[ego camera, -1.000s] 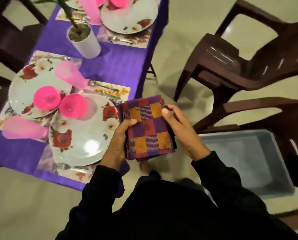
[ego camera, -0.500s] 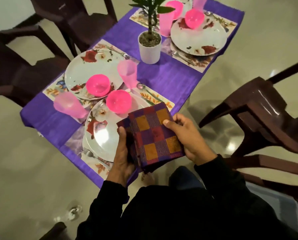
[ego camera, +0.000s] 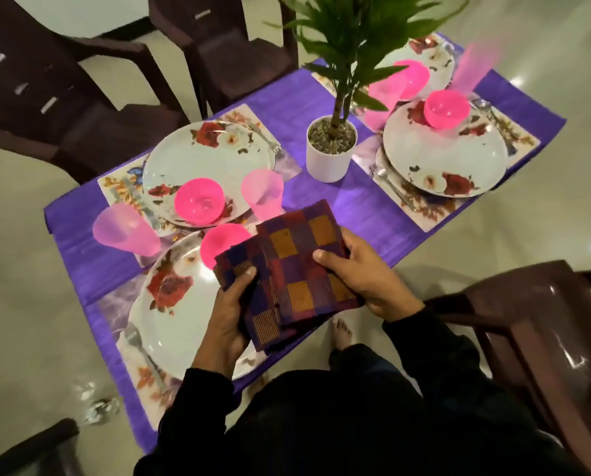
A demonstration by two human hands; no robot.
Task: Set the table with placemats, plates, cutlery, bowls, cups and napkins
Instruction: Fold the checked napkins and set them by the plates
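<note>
Both hands, left (ego camera: 230,312) and right (ego camera: 362,278), gripping napkins (ego camera: 287,269) above near plate (ego camera: 170,324); best to slide one off cleanly, lay beside plate.

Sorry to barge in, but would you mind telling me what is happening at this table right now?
A person is setting a purple-clothed table. Both hands hold folded checked napkins above the near place setting: the left hand grips the lower one, the right hand the upper. Flowered plates, pink bowls, pink cups and forks are already laid out around a potted plant. No napkin lies on the table yet.
</note>
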